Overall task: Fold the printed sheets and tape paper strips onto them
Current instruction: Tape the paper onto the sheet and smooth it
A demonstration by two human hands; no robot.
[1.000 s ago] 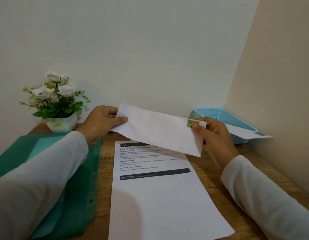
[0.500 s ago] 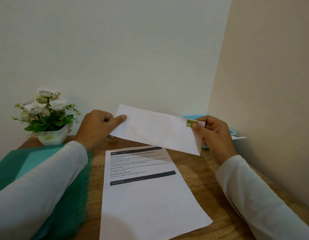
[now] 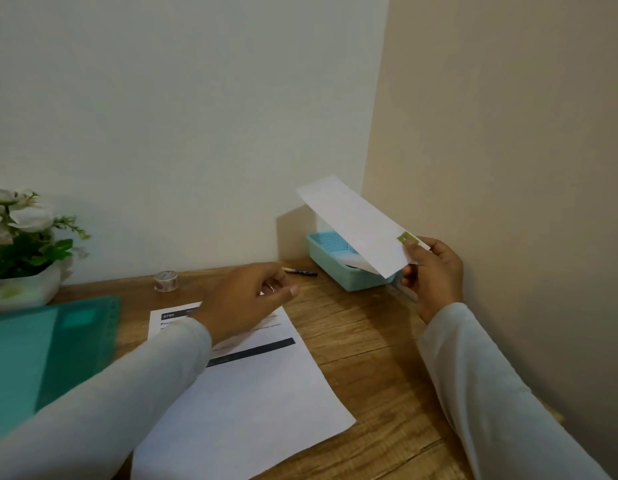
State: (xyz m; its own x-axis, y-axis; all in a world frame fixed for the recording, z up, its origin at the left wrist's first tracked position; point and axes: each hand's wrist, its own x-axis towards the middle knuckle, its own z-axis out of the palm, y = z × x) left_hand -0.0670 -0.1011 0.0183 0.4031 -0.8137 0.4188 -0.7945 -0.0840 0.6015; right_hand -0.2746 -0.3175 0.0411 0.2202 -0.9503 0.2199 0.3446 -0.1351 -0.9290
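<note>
A person's right hand (image 3: 434, 277) pinches the near end of a folded white sheet (image 3: 352, 223), thumb on its front face and fingers curled behind it; a small piece of green tape (image 3: 407, 238) sits on the sheet just above the thumb. The folded sheet is held in the air at a slant, its far end rising toward the corner where the two walls meet, its lower edge over a pale blue mesh basket (image 3: 330, 252); the basket stands at the back right of the wooden table (image 3: 363, 337), and a bit of white paper (image 3: 353, 264) shows inside it.

The left hand (image 3: 245, 301) hovers above the top of a printed sheet (image 3: 252, 386), fingers loosely curled and holding nothing; something small glints at one finger, too small to tell what it is. The printed sheet lies flat on the table, face up, a dark bar across its middle and its heading partly hidden by the left hand and its white sleeve (image 3: 127, 393).

A dark pen (image 3: 302, 271) lies just left of the basket; a small roll of patterned tape (image 3: 166, 280) rests near the back wall; a green plastic folder (image 3: 51, 348) lies at the left, beside a white pot (image 3: 23, 287) of white flowers.
</note>
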